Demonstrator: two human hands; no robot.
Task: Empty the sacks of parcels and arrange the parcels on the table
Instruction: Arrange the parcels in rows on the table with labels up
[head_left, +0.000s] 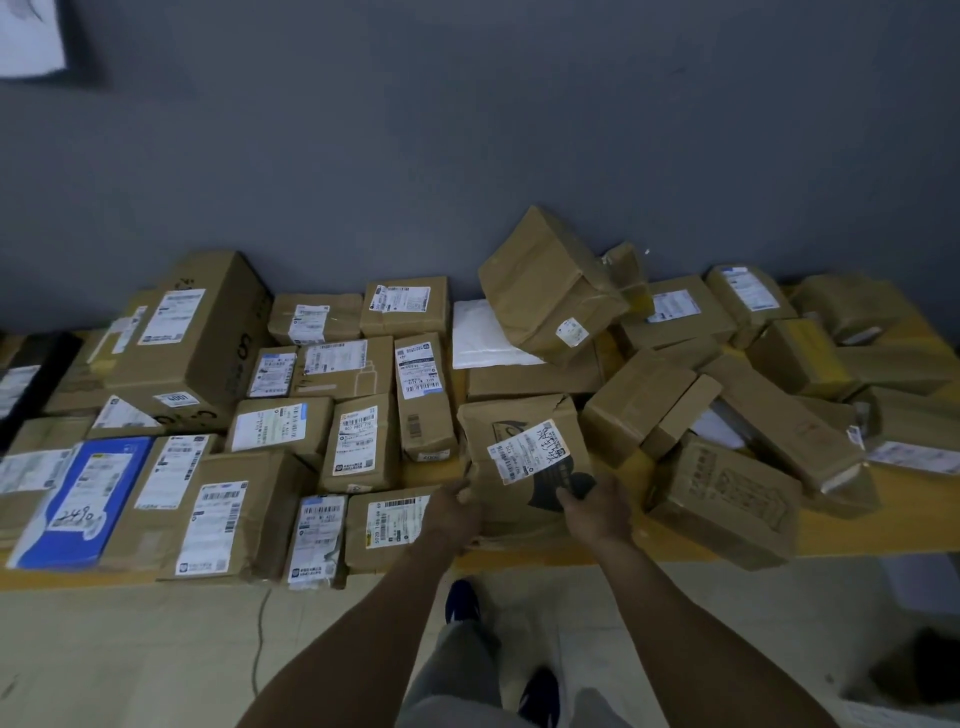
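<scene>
Paper parcel (524, 452) between left hand (457, 512) and right hand (597, 512): was brown, black printed mark, white label with black barcode and scrawl. Far left of left hand: blue-and-white parcel (83, 499). Beyond hands: plain white envelope (483, 338). Table (857, 525) was yellow, wall (467, 130) grey.

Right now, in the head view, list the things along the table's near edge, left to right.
Blue parcel, wide brown parcel, narrow taped parcel, squat brown parcel, left hand, held brown parcel, right hand, printed carton.
</scene>
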